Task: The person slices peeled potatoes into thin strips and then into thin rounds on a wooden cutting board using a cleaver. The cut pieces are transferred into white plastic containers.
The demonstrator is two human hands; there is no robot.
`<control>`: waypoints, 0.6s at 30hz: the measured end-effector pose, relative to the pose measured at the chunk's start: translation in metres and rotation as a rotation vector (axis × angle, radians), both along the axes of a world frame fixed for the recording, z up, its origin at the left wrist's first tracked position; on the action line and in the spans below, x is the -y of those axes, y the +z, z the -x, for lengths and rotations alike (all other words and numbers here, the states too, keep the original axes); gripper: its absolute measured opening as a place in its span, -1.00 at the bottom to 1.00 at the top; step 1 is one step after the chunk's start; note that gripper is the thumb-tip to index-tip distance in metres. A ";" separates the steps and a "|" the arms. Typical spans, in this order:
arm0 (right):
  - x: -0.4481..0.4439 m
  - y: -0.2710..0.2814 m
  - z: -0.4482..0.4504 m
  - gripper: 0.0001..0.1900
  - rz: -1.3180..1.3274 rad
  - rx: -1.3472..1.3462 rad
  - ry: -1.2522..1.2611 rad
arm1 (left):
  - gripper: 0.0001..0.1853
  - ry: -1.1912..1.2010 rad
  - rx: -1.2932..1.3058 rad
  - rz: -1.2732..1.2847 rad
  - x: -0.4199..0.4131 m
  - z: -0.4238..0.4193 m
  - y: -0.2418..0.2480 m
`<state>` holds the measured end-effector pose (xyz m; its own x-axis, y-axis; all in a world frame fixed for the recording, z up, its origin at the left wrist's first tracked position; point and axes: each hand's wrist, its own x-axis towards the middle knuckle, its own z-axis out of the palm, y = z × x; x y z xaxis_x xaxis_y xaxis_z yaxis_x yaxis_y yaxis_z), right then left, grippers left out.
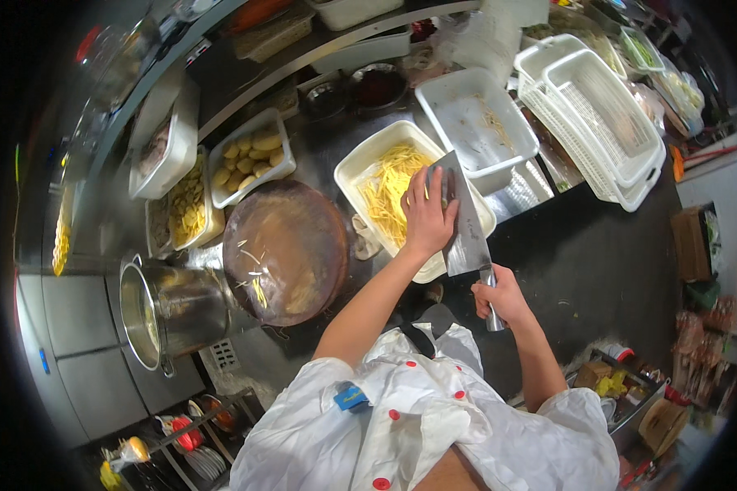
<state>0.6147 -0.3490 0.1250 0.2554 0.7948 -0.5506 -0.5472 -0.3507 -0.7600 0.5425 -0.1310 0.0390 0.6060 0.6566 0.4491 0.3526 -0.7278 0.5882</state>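
My right hand (pixel 505 297) grips the metal handle of a broad cleaver (pixel 467 227). Its blade reaches over the right side of a white plastic tub (pixel 351 164). Yellow shredded potato (pixel 381 199) lies heaped in that tub. Over the shreds is my left hand (pixel 428 218), fingers spread, its thumb and fingertips at the near face of the blade; whether they touch it I cannot tell. Left of the tub is a round chopping block (pixel 288 245), bearing a few pale and yellow strips (pixel 259 292).
Peeled potatoes (pixel 249 161) fill a tub behind the block. Beside it stands a tub of yellow pieces (pixel 187 208). A steel pot (pixel 187 310) is at the left. A white tub with scraps (pixel 476 123) and white baskets (pixel 602 116) stand at the back right. A cloth (pixel 366 238) lies by the block.
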 end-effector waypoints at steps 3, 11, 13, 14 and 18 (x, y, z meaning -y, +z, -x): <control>0.005 0.000 0.001 -0.84 0.011 0.092 0.034 | -0.15 0.309 -0.291 0.165 -0.020 0.021 -0.043; 0.013 -0.025 0.011 -0.83 0.092 0.067 0.104 | -0.43 0.349 -0.008 0.141 -0.048 0.175 -0.021; -0.004 -0.049 0.033 -0.81 0.053 -0.082 0.188 | -0.42 0.607 0.065 0.098 -0.044 0.252 -0.047; -0.011 -0.060 0.050 -0.80 0.075 -0.109 0.219 | -0.38 0.719 0.081 0.099 -0.043 0.285 -0.058; -0.041 -0.117 0.131 -0.80 0.072 -0.267 0.382 | -0.22 0.994 -0.003 0.137 -0.026 0.416 -0.082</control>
